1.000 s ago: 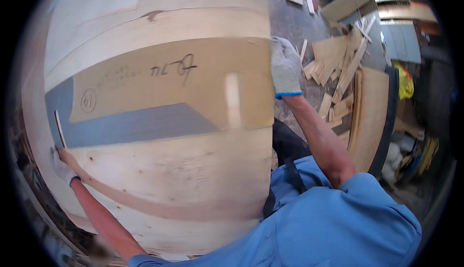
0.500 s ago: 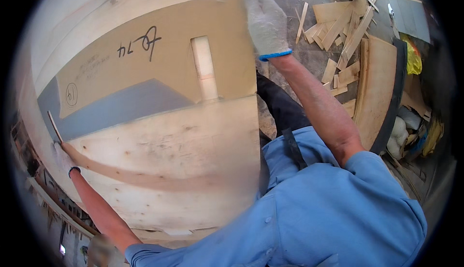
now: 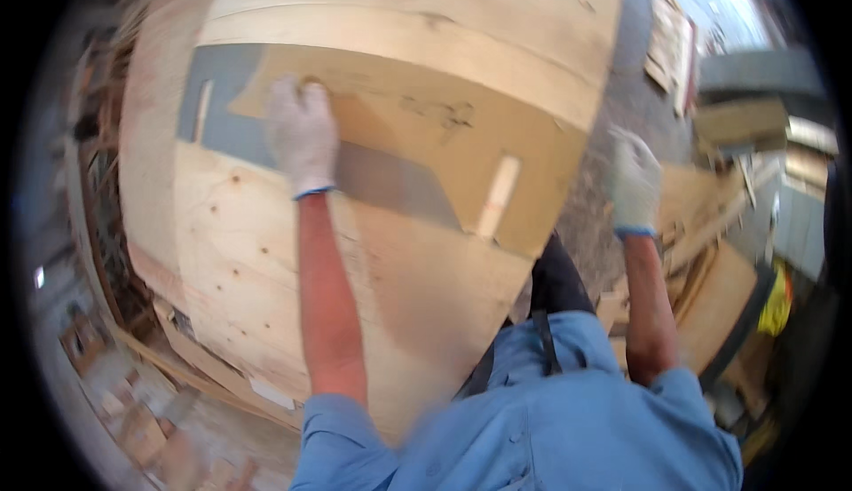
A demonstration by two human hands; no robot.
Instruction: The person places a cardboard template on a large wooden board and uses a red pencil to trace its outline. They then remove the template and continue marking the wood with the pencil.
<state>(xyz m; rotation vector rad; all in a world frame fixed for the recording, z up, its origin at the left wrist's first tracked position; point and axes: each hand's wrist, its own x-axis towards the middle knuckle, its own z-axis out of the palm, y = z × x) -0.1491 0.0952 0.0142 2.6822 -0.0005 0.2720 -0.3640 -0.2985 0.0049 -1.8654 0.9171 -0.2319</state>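
Observation:
A large pale plywood sheet (image 3: 257, 251) lies before me. On it rests a long brown template (image 3: 532, 136) with dark handwriting, a grey section (image 3: 390, 180) and two narrow slots with pale wood showing through. My left hand (image 3: 303, 140), in a white knit glove with a blue cuff, is over the template's left part. Its fingers are bent together around a small dark spot that is too blurred to name. My right hand (image 3: 635, 178), gloved alike, hangs just beyond the sheet's right edge. Its fingers are curled in, and what they hold, if anything, is hidden.
At the right, wood offcuts (image 3: 701, 216) and a stack of curved-edged boards (image 3: 717, 300) lie on the floor beside a yellow bag (image 3: 776, 300). A wooden rack (image 3: 98, 145) stands along the left. Scraps of wood (image 3: 142, 433) are scattered at the lower left.
My left hand has moved from the template's far left end inward over its surface. My right hand has come off the sheet's right edge. The view has turned and shifted.

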